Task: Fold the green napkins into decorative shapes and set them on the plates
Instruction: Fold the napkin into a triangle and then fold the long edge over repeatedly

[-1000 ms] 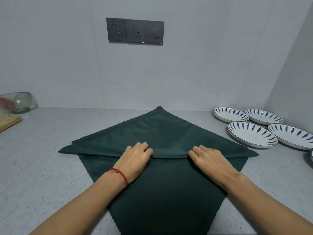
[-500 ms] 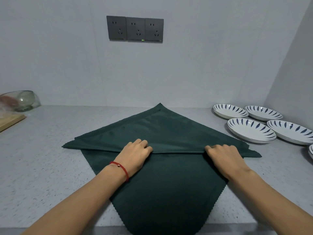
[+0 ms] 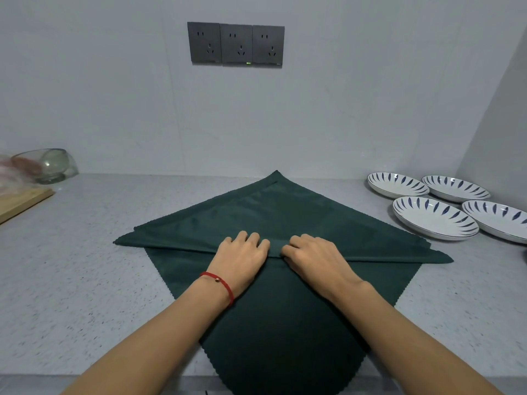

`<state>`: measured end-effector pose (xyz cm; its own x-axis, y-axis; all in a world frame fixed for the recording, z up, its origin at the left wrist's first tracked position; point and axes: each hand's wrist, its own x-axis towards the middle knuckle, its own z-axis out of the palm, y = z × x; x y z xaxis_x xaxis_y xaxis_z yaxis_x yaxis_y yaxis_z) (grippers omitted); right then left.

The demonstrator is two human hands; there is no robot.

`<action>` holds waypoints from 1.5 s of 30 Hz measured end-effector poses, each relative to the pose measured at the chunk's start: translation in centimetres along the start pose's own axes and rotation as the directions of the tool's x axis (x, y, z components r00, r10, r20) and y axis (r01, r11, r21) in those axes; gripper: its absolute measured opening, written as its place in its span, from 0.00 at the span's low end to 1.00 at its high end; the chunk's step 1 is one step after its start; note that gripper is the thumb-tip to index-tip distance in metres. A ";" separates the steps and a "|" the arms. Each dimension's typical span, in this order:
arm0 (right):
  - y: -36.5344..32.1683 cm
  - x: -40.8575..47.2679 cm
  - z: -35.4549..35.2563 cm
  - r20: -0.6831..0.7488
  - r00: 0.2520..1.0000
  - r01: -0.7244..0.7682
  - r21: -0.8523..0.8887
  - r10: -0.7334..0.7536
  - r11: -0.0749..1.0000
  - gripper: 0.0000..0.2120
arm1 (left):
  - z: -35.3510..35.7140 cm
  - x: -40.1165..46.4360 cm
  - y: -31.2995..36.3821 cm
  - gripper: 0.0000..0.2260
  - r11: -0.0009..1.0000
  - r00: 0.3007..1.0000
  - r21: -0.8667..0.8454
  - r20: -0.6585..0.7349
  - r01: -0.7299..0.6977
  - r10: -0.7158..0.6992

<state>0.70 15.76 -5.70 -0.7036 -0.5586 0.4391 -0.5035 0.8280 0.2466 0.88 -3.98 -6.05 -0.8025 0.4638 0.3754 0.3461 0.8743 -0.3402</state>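
Soft even light, faint shadows, sharp center, wide-angle edge warp.

The near corner of the green napkin ran off the bottom edge. Both fingertips of the left hand and the right hand were curled under at the fold, so whether they pinched the cloth could not be told. The wooden board was cut by the left edge, the nearest right plate by the right one. What lay in the glass bowl was blurred.
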 end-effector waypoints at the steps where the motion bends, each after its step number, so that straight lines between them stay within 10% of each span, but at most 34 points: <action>1: 0.0 0.1 0.2 -0.026 1.000 0.000 0.027 0.000 1.000 0.07 | -0.1 0.0 0.1 0.15 1.000 1.000 -0.002 -0.007 -0.003 0.003; 10: 0.2 -0.5 1.0 0.036 0.994 -0.105 0.159 0.101 0.982 0.17 | 0.6 -0.9 0.6 0.03 0.993 0.996 -0.107 -0.074 0.041 -0.049; 38: 0.4 0.0 0.5 -0.001 0.997 -0.080 0.136 0.081 0.987 0.10 | -0.8 1.4 0.6 0.14 0.970 0.997 -0.238 0.076 0.051 -0.034; 45: 2.0 1.5 -0.1 0.245 0.958 -0.241 0.419 0.146 0.875 0.08 | -0.9 2.5 -0.2 0.09 0.912 0.992 -0.398 0.120 0.093 -0.049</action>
<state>-1.35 16.60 -4.43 -0.8708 -0.4260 0.2455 -0.4817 0.8393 -0.2521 -0.73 -2.87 -4.31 -0.8707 0.4003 0.2857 0.4350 0.8979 0.0679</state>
